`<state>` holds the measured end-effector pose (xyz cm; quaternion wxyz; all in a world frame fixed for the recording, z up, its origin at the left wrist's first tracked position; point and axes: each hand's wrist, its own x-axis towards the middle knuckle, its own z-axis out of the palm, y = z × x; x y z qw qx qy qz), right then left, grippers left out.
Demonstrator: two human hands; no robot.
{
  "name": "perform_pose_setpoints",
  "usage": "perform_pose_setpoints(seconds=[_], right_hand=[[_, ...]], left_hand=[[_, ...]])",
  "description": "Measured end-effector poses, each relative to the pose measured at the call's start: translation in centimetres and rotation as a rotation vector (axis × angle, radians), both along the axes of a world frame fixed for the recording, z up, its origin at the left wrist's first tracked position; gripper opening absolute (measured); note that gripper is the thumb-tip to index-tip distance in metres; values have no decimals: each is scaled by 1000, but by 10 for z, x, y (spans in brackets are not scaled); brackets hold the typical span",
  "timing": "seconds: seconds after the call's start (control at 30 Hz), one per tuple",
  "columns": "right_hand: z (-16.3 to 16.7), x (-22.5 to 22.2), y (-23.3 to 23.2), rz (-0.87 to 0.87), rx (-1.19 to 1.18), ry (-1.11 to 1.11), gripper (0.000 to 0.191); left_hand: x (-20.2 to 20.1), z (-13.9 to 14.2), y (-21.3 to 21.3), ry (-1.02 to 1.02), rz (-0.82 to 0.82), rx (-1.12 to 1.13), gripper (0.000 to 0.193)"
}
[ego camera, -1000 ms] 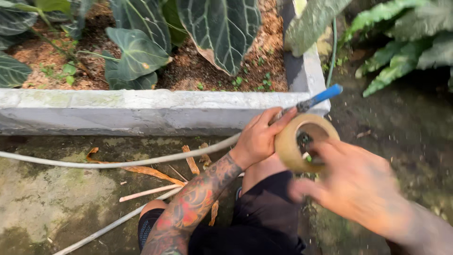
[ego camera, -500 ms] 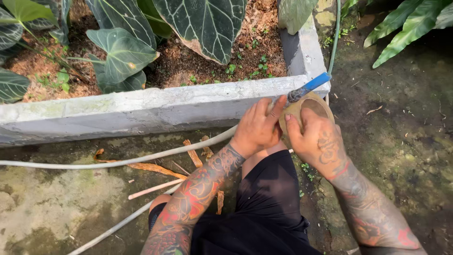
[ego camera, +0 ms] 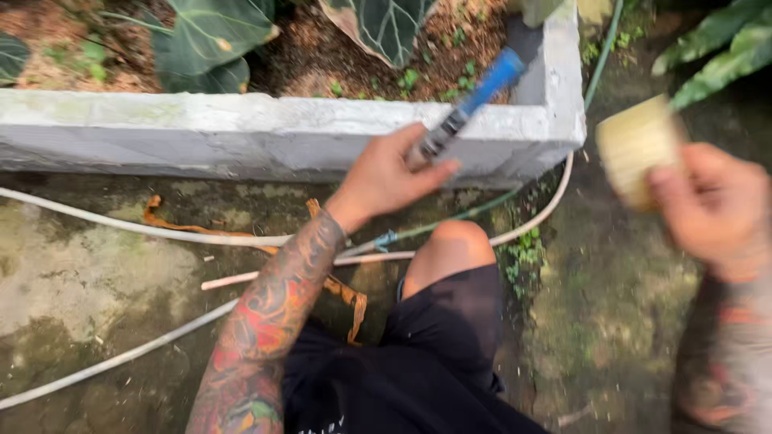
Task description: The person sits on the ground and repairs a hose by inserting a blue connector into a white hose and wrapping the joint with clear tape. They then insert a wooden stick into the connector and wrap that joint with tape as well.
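Observation:
My left hand [ego camera: 394,173] grips a thin tool with a blue handle [ego camera: 474,96], held slanting up to the right in front of the concrete planter wall [ego camera: 241,137]. My right hand [ego camera: 712,205], blurred at the right edge, holds a tan roll of tape [ego camera: 635,145] well away from the tool. My bent knee in black shorts [ego camera: 446,249] is below and between the hands.
The planter holds soil and big dark green veined leaves [ego camera: 209,40]. White hoses [ego camera: 121,229] and a thin green line [ego camera: 450,221] run over the mossy concrete ground. Dry brown leaf strips [ego camera: 185,225] lie near my leg. Ferns [ego camera: 716,40] grow at the upper right.
My hands were together around the tape roll and tool tip; now my right hand has pulled the tape away to the right. The view has moved closer.

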<state>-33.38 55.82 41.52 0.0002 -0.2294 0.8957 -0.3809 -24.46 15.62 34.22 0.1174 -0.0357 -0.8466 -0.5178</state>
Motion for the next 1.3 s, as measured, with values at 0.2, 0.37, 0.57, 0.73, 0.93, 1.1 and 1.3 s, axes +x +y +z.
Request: perform_pose_setpoints(seconds=[0.2,0.37,0.57,0.73,0.93,1.1,1.3], right_hand=[[-64,15,-66,163,-311,-218,30],[-70,37,-95,242,-458,-368,33],[-89,46,-90,349,-537,-471,35],[-95,62,-87,397,-511,-460,49],[-105,79,-74,156,-514,-519,37],[-116,82,-62,21,-448,-489,31],[-127,86,-63,6,-490,-505,33]], left_hand=[[4,9,-11,-11,-301,596,56],[4,12,-4,-82,-154,167,37],[13,-4,16,-41,-222,234,37],[14,-30,25,-76,-387,483,40],[11,-40,50,183,-504,189,32],[26,-30,71,54,-417,119,47],[-8,-23,87,-39,-221,-225,34]])
